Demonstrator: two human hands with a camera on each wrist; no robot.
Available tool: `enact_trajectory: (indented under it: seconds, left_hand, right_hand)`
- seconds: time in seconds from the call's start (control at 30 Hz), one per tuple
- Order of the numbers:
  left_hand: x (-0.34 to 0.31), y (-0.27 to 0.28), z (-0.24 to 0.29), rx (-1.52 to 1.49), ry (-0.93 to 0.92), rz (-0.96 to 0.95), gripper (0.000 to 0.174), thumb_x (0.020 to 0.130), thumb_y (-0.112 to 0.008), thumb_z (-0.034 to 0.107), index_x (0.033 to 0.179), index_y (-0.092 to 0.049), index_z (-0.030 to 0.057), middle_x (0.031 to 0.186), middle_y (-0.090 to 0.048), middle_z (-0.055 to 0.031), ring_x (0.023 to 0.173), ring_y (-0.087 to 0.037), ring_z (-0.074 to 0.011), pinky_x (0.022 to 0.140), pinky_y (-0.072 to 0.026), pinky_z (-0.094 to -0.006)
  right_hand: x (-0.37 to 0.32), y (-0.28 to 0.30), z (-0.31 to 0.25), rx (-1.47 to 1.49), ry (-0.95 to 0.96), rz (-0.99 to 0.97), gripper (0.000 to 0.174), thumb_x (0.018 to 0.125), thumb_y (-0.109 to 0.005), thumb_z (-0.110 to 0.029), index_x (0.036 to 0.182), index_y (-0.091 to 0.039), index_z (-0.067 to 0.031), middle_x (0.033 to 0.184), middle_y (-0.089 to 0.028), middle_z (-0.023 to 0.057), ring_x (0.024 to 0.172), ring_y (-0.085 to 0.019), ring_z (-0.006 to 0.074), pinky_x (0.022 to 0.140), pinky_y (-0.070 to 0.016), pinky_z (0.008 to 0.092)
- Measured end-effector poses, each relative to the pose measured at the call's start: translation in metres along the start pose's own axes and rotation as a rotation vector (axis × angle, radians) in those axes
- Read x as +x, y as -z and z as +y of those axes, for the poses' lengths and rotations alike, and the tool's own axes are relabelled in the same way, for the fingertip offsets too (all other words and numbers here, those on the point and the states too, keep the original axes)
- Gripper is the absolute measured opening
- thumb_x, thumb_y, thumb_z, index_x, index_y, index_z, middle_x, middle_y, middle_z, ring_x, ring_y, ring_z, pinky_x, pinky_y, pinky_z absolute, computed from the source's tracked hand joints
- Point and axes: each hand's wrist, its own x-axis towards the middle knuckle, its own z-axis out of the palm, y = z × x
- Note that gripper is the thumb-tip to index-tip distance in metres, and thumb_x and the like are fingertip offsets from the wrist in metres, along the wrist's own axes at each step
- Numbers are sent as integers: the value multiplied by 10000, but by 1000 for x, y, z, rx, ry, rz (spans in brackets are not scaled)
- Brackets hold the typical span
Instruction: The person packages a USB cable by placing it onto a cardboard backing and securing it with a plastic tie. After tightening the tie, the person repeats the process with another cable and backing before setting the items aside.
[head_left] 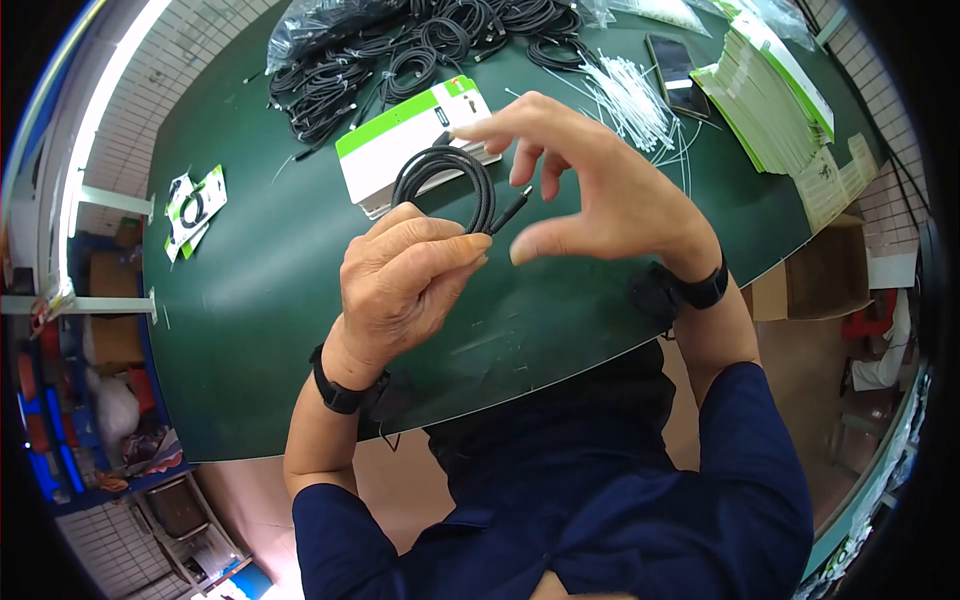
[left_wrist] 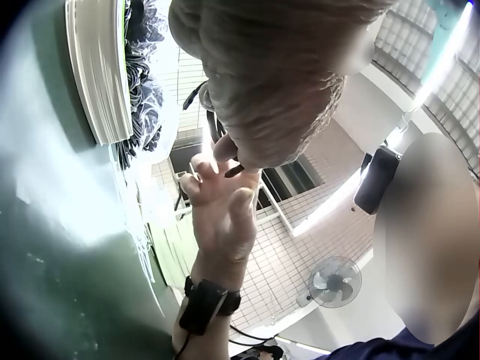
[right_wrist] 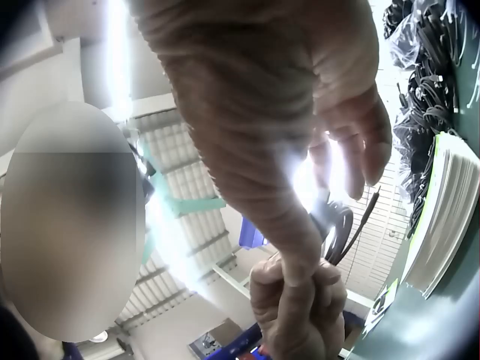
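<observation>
A coiled black braided cable [head_left: 484, 190] is pinched at its lower side between the thumb and fingers of my left hand [head_left: 405, 280]. One metal-tipped plug [head_left: 517, 204] of the cable sticks out to the right of the coil. Around the coil's right side my right hand [head_left: 610, 190] is spread, thumb and fingers apart, with the index fingertip right at the other cable end near the coil's top. In the left wrist view the left hand [left_wrist: 262, 82] hides most of the coil; the right hand [left_wrist: 221, 214] shows its palm.
Behind the coil lies a stack of white-and-green packaging cards [head_left: 385, 160]. A heap of black cables [head_left: 420, 60] spreads at the back, with white zip ties [head_left: 630, 105], a phone [head_left: 676, 75] and another card stack [head_left: 765, 100] rightward. A packaged item [head_left: 193, 210] lies far left.
</observation>
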Motion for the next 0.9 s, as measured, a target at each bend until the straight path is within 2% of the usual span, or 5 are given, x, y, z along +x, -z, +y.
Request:
enact_trajectory:
  seconds: [0.07,0.23,0.33,0.6,0.9]
  left_hand:
    - [1,1,-1,34,-18,-44,262,725,-849,-36,958,-762,45,854,-716,-64,644,-590,-193,537,-464,-309]
    - [2,-3,0,156,-161,-117,217,728,-807,7,926,-740,62,847,-676,-29,643,-583,-180,524,-457,-306]
    - [3,-2,8,231,-203,-295,201,736,-766,56,930,-719,82,829,-611,1,660,-575,-164,515,-452,-305]
    - [8,23,11,346,-204,-412,252,747,-766,76,995,-723,96,855,-588,9,700,-580,-151,530,-458,-298]
    - [-1,25,8,228,-170,-411,343,753,-775,67,1094,-749,94,930,-633,-2,723,-604,-141,559,-492,-294]
  right_hand:
    - [1,2,-6,-206,237,-31,468,801,-807,-119,1246,-679,-52,1049,-672,33,894,-696,196,708,-573,317]
    - [-4,-28,7,-538,324,-86,310,818,-790,-130,1102,-693,-51,1016,-674,69,866,-706,271,707,-582,366]
    - [-6,-32,5,-561,10,-445,196,859,-751,-92,1028,-661,-53,968,-669,85,855,-702,306,710,-580,396]
    - [-6,-6,1,-168,102,-335,242,831,-794,-83,1029,-657,-72,912,-661,68,797,-689,306,706,-579,394]
    - [-8,-13,5,-267,259,-264,276,812,-821,-84,1041,-669,-74,942,-688,45,826,-704,259,689,-582,366]
